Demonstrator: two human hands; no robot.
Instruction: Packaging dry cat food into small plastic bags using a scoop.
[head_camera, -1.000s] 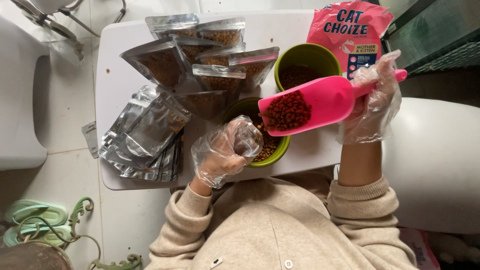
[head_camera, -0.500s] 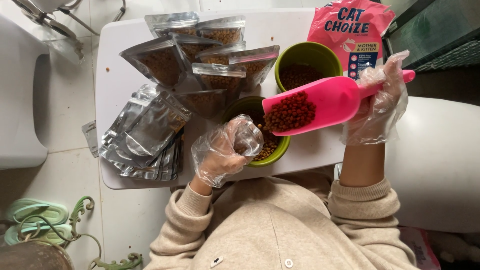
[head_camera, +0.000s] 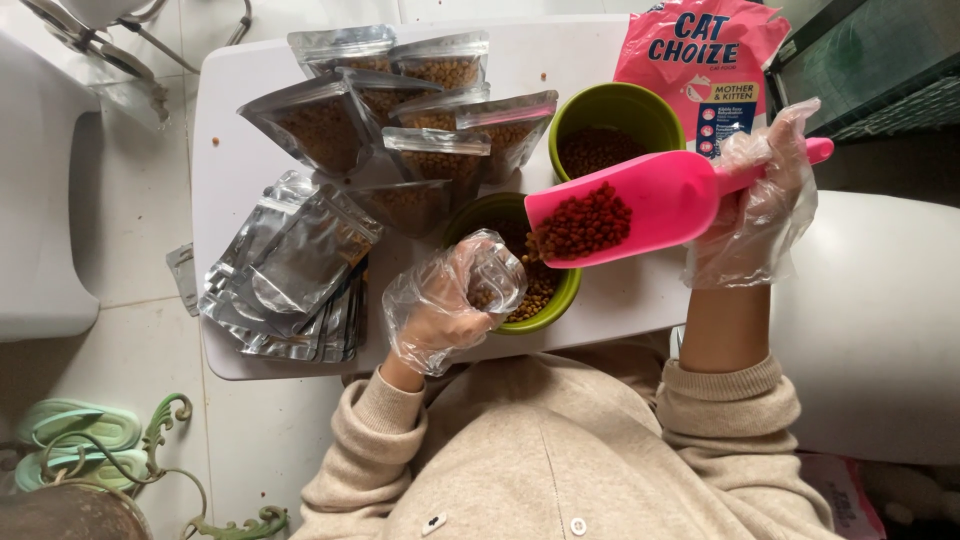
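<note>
The right hand (head_camera: 755, 205), in a clear plastic glove, has its grip clamped on the handle of a pink scoop (head_camera: 640, 205) loaded with red-brown kibble, held over the near green bowl (head_camera: 555, 300) on the white worktop (head_camera: 225, 120). The gloved left hand (head_camera: 450, 300) is curled shut at that bowl's rim; whether it grips anything cannot be told. Filled silver pouches (head_camera: 410, 110) stand behind the bowl, and flat empty pouches (head_camera: 290, 270) lie to its left.

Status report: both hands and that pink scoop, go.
Right hand grips pink scoop, loaded with red kibble. Left hand at near green bowl. Nothing between scoop and bowl.
</note>
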